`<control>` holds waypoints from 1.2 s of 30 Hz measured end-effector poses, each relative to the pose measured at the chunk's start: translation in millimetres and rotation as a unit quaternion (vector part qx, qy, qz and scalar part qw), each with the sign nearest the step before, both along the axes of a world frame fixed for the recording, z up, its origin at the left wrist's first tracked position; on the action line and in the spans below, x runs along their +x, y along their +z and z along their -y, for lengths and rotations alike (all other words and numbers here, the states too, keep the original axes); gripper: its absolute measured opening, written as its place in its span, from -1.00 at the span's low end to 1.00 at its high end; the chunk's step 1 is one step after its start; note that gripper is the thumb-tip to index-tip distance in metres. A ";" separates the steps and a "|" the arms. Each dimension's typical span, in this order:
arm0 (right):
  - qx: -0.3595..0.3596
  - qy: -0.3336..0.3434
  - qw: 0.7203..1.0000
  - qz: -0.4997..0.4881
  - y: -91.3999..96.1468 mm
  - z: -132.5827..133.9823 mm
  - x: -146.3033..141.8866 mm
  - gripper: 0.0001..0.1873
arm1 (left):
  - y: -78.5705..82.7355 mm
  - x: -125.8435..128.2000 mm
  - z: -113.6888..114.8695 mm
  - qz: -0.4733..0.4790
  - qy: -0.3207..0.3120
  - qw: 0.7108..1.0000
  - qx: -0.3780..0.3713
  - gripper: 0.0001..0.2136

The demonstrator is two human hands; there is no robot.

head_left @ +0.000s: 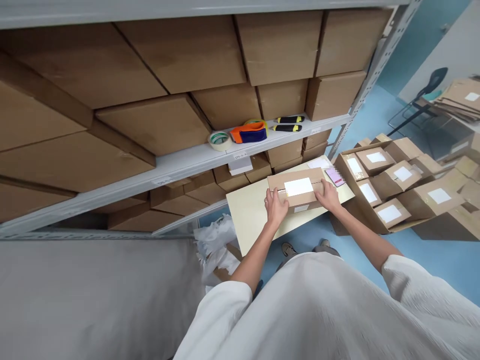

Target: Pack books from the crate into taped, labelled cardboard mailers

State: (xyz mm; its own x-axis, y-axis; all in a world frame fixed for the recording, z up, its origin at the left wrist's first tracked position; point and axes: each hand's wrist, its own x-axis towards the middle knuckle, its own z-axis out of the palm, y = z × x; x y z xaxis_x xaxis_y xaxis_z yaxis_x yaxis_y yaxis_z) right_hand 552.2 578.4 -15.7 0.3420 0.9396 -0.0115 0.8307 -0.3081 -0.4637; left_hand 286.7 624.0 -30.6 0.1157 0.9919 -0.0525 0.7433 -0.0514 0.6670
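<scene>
A closed cardboard box [295, 201] with a white label [299, 187] on top lies on a pale yellow table [249, 215]. My left hand [276, 206] grips its left end, thumb on the near side. At the opposite end, my right hand [328, 195] holds the box with the fingers wrapped over the corner. A smaller white label shows on the box's near side. Just beyond my right hand, a phone [334, 176] with a pinkish screen rests near the table's right edge, beside a white paper [319, 163].
Shelving [187, 158] stacked with brown cartons runs along the far side. On it lie a tape roll [220, 141], an orange-and-blue tape dispenser [249, 133] and two utility knives [287, 128]. A large carton [382, 230] of labelled boxes stands at right; white plastic bags [217, 235] lie at left.
</scene>
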 end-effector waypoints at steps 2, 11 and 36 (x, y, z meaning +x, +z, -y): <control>0.005 -0.020 1.000 -0.001 3.0 8.0 16.5 -0.23 | 5.7 18.2 -1.5 -0.002 -0.022 1.000 0.005 -0.36; 0.046 -0.075 0.996 -0.011 15.6 43.3 107.9 -0.25 | 31.3 111.3 6.1 0.019 -0.072 0.997 0.031 -0.40; 0.100 0.000 0.995 0.000 43.8 16.0 376.6 -0.09 | 44.3 339.8 1.2 0.069 -0.139 0.985 0.075 -0.32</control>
State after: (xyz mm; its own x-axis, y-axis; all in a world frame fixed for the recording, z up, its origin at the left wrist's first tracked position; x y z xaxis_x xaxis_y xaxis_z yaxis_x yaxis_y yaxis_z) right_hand 928.8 562.3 28.1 0.3416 0.9232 0.1761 0.8304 -0.2087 -0.5166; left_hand 626.6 622.8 13.6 0.3795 0.9164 0.1273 0.5900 -0.3456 0.7297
